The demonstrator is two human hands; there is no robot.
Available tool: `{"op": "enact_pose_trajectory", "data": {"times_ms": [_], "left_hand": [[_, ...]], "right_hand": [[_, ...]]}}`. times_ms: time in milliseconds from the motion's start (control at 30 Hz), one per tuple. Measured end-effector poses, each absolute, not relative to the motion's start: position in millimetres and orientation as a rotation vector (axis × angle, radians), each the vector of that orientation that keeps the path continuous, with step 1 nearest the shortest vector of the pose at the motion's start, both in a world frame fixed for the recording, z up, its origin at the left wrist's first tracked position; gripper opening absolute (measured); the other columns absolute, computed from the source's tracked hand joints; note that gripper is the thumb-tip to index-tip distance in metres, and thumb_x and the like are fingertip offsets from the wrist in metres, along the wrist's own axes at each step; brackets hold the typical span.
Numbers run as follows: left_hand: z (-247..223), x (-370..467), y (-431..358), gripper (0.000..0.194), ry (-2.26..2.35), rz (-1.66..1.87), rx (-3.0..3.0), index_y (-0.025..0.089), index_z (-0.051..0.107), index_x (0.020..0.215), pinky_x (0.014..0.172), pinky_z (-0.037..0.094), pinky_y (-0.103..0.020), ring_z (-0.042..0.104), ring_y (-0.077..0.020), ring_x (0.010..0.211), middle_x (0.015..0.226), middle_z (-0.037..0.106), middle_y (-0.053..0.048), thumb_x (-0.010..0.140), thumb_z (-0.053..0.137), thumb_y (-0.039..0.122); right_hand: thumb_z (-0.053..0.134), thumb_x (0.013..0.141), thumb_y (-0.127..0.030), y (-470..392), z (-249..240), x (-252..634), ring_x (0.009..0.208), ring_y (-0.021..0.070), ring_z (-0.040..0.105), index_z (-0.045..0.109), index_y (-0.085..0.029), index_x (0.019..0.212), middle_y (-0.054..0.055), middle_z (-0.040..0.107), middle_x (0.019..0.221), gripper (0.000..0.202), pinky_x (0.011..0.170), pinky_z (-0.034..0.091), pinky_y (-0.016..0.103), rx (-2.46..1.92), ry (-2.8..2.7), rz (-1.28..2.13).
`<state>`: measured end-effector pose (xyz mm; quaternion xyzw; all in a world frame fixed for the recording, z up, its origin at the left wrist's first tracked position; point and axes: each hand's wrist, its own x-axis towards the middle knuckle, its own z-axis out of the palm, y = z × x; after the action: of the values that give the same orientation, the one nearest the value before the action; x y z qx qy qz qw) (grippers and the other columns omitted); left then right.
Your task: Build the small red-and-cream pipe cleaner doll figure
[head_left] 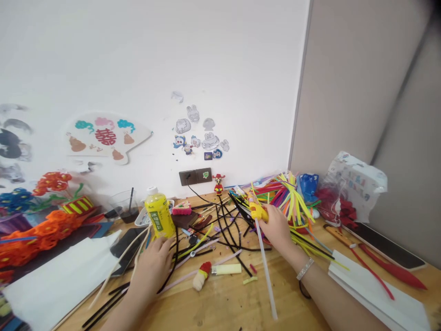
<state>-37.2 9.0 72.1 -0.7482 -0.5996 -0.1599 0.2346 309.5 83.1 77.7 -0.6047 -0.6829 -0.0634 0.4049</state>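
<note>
My right hand [275,225] is wrapped round a yellow glue gun [257,210]; a long translucent glue stick [265,271] extends from it toward the front of the table. My left hand [156,257] rests low over the table, just in front of a yellow drink bottle [161,218], beside black and beige pipe cleaners; its fingertips are partly hidden, and whether it grips anything does not show. Between the hands lie a small red, yellow and cream fuzzy piece [201,276] and a pale yellow lighter [227,269]. Black pipe cleaners [229,230] cross behind them.
Colourful pipe cleaners [292,197] pile up at the back right. White paper [65,280] and orange fuzzy flowers [44,234] lie left. A cup with dark liquid [129,214] stands behind. At right are folded paper [375,294], a red-bladed tool [392,266] and a plastic bag [358,184].
</note>
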Motion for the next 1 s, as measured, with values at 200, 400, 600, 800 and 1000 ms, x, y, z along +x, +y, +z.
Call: {"op": "enact_pose_trajectory", "data": {"times_ms": [200,400,600,800,1000], "left_hand": [[84.8,-11.3,-3.8,0.026,-1.496,-0.178,-2.406,0.022,0.066,0.081,0.068,0.042,-0.031,0.054,-0.0194,0.076,0.082,0.059,-0.005,0.084,0.040,0.025],[81.2,-12.7,-3.3,0.031,-1.626,-0.004,-2.273,0.024,0.066,0.096,0.076,0.041,-0.038,0.053,-0.0257,0.090,0.094,0.060,-0.010,0.077,0.045,0.012],[69.9,-17.8,1.0,0.046,-1.662,0.004,-2.114,0.025,0.060,0.109,0.081,0.040,-0.044,0.052,-0.0307,0.101,0.112,0.057,-0.015,0.075,0.040,0.003],[61.2,-21.7,4.6,0.053,-1.747,-0.159,-2.160,0.025,0.052,0.119,0.078,0.043,-0.037,0.059,-0.0240,0.087,0.100,0.060,-0.012,0.074,0.036,0.000],[62.1,-19.6,7.5,0.033,-1.753,-0.231,-2.279,0.024,0.061,0.105,0.067,0.045,-0.030,0.060,-0.0195,0.073,0.079,0.061,-0.007,0.084,0.036,0.018]], "right_hand": [[0.052,0.072,-0.021,79.5,78.8,306.2,0.089,0.0227,0.050,0.054,-0.016,0.100,0.007,0.060,0.092,0.028,0.077,0.034,0.031,-1.540,-1.801,-0.176],[0.051,0.069,-0.016,75.6,78.1,300.5,0.088,0.0220,0.048,0.056,-0.018,0.096,0.006,0.059,0.092,0.027,0.077,0.030,0.030,-1.593,-1.941,-0.190],[0.050,0.063,-0.005,74.7,66.9,298.8,0.094,0.0234,0.044,0.056,-0.018,0.098,0.008,0.056,0.094,0.038,0.078,0.027,0.032,-1.643,-2.099,-0.084],[0.051,0.060,-0.004,67.9,72.0,290.7,0.092,0.0209,0.045,0.059,-0.019,0.092,0.006,0.055,0.094,0.037,0.081,0.030,0.030,-1.571,-2.115,0.034],[0.056,0.073,-0.020,28.9,84.2,257.6,0.095,0.0205,0.044,0.058,-0.020,0.095,0.005,0.055,0.096,0.022,0.084,0.034,0.032,-0.999,-2.396,0.209]]}}
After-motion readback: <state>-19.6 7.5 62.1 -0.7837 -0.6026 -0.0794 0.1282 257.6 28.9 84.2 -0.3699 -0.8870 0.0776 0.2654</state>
